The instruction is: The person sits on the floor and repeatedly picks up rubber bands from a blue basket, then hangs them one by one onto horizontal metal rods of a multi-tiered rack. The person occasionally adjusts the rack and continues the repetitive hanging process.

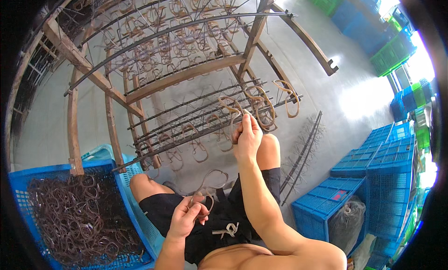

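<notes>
My left hand (189,215) pinches a brown eyeglass frame front (214,175) above my lap. Reaching forward, my right hand (247,138) has its fingers closed on another eyeglass frame front (225,98) beside a dark rod (206,130) with thin wire prongs. The fingers partly hide that frame, so its contact with a prong cannot be made out. More frame fronts hang along the same rod, some left of the hand (194,147) and some right of it (292,98). Other pronged rods lie parallel behind.
A wooden rack (189,79) holds rods densely hung with frames. At left, a blue plastic crate (63,168) contains a heap of loose frames (80,221). Two pronged rods (302,152) stand at right, near stacked blue crates (388,172) and a plastic-wrapped bundle (346,221).
</notes>
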Demonstrator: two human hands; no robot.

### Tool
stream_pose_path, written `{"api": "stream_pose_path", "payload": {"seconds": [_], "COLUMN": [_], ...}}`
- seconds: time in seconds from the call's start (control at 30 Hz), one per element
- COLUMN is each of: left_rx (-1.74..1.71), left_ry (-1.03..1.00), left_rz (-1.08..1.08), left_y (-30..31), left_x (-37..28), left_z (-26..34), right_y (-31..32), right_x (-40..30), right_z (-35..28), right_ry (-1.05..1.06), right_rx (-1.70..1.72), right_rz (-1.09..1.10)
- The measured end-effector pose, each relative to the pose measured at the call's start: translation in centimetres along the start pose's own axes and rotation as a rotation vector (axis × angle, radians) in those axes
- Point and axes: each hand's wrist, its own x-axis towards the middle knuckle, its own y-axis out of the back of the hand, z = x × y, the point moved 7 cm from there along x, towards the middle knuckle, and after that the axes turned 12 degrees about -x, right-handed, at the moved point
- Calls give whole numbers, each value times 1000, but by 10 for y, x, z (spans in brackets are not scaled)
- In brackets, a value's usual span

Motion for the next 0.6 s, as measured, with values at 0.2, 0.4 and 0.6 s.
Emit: {"api": "stream_pose_path", "payload": {"seconds": [0.2,0.4,0.6], "left_rx": [19,22,38], "left_ry": [-40,-60,-44], "left_rz": [23,31,58], "left_y": [7,10,16], "left_x": [2,2,4], "left_z": [2,8,5], "right_y": [-8,-12,-13], "right_x": [-14,-15,-7], "right_z": [9,6,10], "right_ry": [35,40,12], "right_rx": [111,218,190], "right_rz": [91,202,145]}}
